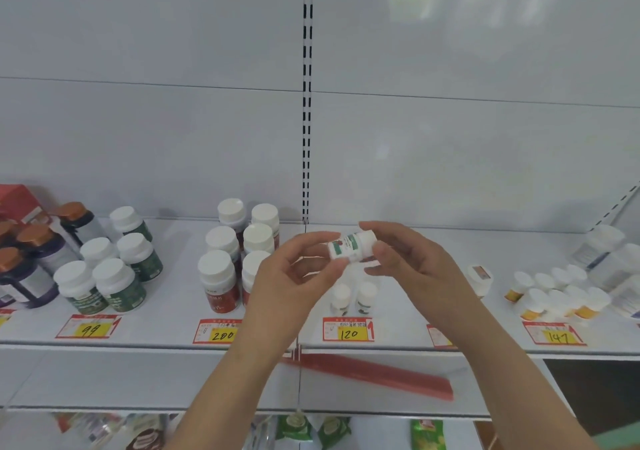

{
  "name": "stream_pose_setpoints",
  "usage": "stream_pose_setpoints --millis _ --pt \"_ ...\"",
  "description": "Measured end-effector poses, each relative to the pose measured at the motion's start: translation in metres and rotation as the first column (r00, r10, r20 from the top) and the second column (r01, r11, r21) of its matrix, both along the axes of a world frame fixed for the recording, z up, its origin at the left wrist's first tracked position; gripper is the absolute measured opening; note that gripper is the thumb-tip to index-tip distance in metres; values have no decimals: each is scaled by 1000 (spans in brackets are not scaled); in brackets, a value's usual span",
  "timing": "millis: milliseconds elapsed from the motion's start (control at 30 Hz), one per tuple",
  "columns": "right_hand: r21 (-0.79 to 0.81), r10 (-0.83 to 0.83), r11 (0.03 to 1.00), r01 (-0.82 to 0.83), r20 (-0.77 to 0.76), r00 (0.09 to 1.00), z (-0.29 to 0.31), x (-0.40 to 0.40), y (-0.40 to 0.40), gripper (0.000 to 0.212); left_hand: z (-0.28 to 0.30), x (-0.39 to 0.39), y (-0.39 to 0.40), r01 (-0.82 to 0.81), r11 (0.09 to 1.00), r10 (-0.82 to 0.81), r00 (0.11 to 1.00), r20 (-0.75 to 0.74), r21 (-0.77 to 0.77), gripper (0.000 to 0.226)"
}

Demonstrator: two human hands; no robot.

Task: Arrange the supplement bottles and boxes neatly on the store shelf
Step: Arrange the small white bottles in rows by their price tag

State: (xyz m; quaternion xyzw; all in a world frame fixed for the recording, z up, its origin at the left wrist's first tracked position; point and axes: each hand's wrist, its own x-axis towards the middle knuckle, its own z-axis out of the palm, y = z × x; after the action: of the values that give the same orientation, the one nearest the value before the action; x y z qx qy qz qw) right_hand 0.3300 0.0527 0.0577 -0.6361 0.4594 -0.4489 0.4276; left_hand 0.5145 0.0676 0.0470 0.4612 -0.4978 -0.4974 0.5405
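Above the shelf's (398, 241) front edge, both hands are pinching a small bottle (351, 246) sideways (label readable, probably checking facing): left hand (294, 276), right hand (412, 259).

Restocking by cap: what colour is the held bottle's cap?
White, on the small bottle; head view.

Pale grey-white back panel (156, 131) fills upper view, faint horizontal seam across it. Slotted vertical upright (307, 103) with black slots runs down centre, meets white shelf (180, 311). Second slotted upright (616, 207) angled at far right. Soft blurred reflection (433, 2) of light on panel, top right. Red-and-yellow price tags (348, 329) along shelf front edge. Below, lower white shelf (104, 380) with red strip (374, 373) lying on it. Dark gap (595, 387) at lower right.
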Motion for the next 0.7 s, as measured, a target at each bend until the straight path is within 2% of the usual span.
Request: stream_pose_setpoints --millis 133,200,300,367,433,500,600,667,700 --pt "-43 -79 996 77 -38 996 4 -1 0 13 -5 -1 5 61 991 -55 997 54 -117 31" --pt "-48 -59 997 55 -76 995 5 -3 1 11 -4 -1 5 87 993 -85 996 30 -78 28" --pt "-36 13 999 -17 -119 993 5 -5 3 20 -3 0 4 108 993 -106 993 -46 39 24" --pt "-43 29 999 -33 -100 995 3 -4 4 24 -3 0 4 87 995 -84 995 -59 53 24" --pt "-46 34 998 -35 -30 999 0 -1 3 24 -5 -1 3 4 1000 -2 998 65 -24 24" --pt "4 75 997 -76 137 988 -8 4 1 25 -6 -4 3 -76 987 100 979 175 -139 25" --pt "105 122 980 -171 366 923 -25 12 -1 32 -10 -5 2 -102 946 219 901 374 -308 27" --pt "158 64 977 -140 409 910 -33 13 -5 29 -15 -4 0 -63 958 190 871 454 -280 32" --pt "175 2 982 -74 380 925 -34 12 -7 25 -21 -3 -2 -55 972 157 874 459 -228 37"
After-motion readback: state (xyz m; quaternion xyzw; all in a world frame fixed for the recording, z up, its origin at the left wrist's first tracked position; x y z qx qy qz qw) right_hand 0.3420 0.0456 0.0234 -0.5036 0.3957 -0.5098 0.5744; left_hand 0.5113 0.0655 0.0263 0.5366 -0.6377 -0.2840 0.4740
